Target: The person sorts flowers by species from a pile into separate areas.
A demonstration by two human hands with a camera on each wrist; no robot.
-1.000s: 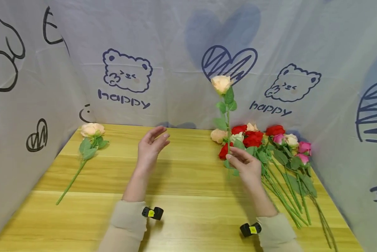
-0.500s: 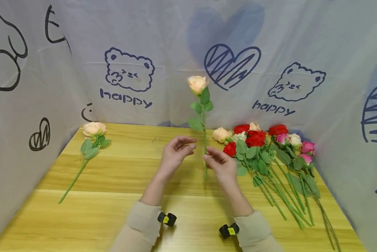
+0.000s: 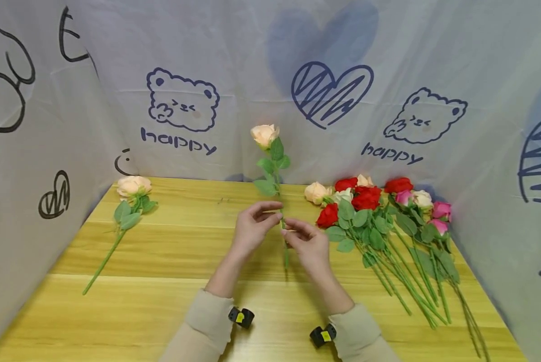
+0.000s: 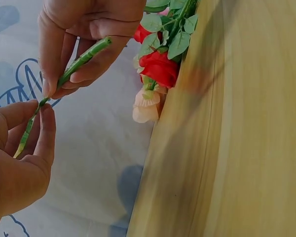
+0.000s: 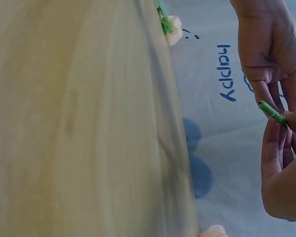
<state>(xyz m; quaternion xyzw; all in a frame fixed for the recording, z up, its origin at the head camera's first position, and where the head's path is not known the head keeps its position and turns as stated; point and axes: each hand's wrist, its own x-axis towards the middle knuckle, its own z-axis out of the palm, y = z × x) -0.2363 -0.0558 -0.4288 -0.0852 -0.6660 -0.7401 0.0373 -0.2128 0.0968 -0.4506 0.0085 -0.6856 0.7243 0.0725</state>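
Observation:
A peach rose (image 3: 265,136) with green leaves stands upright above the middle of the table, its bloom at the top. My right hand (image 3: 310,246) pinches its stem between thumb and fingertips, and the bare stem end hangs below. Just above that grip, my left hand (image 3: 251,229) has its thumb and fingers closed on the same stem. In the left wrist view the green stem (image 4: 84,60) runs through both sets of fingertips, which nearly meet. The right wrist view shows the cut stem end (image 5: 271,111) sticking out by the right thumb.
Another peach rose (image 3: 133,186) lies alone at the left of the wooden table (image 3: 171,322). At the right is a pile of several roses, including red (image 3: 366,198), peach (image 3: 317,193) and pink (image 3: 442,211) ones, stems toward me. A printed white cloth (image 3: 247,65) encloses the back and sides.
My right hand has carried the peach rose from beside the pile leftward to the middle, then slightly lower. My left hand has moved right and taken hold of the stem.

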